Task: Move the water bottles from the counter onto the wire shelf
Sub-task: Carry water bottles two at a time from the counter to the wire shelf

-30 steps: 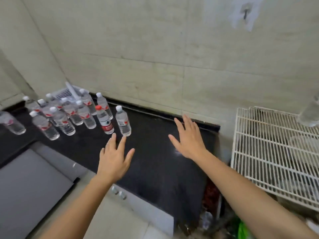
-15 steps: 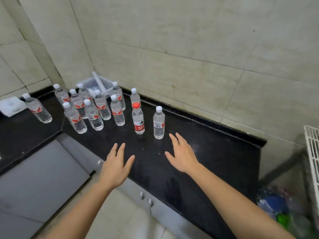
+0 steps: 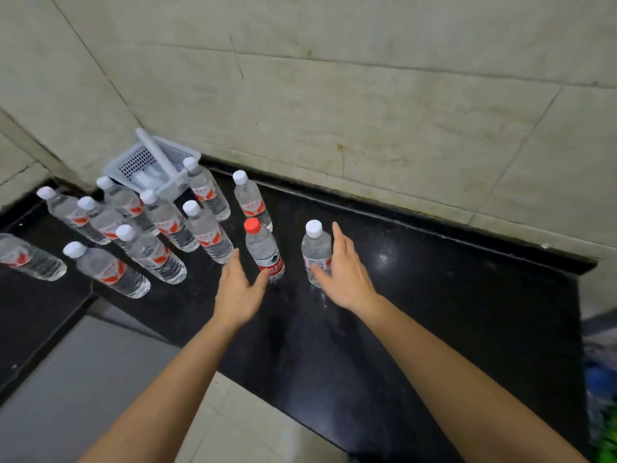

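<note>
Clear ribbed bottles [image 3: 316,252] (upright) | glossy black counter [image 3: 434,295] | hands spread

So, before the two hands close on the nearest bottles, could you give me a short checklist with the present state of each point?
1. Left hand open, thumb beside the red-capped bottle: ok.
2. Right hand open around the white-capped bottle: ok.
3. Both target bottles upright, caps on: ok.
4. Space around the targets: the red-capped bottle has neighbours just left and behind, so not ok for a careless grab.
5. Counter to the right is free for carrying across: ok.
6. Wire shelf ready to receive: cannot tell, it is out of view.
</note>
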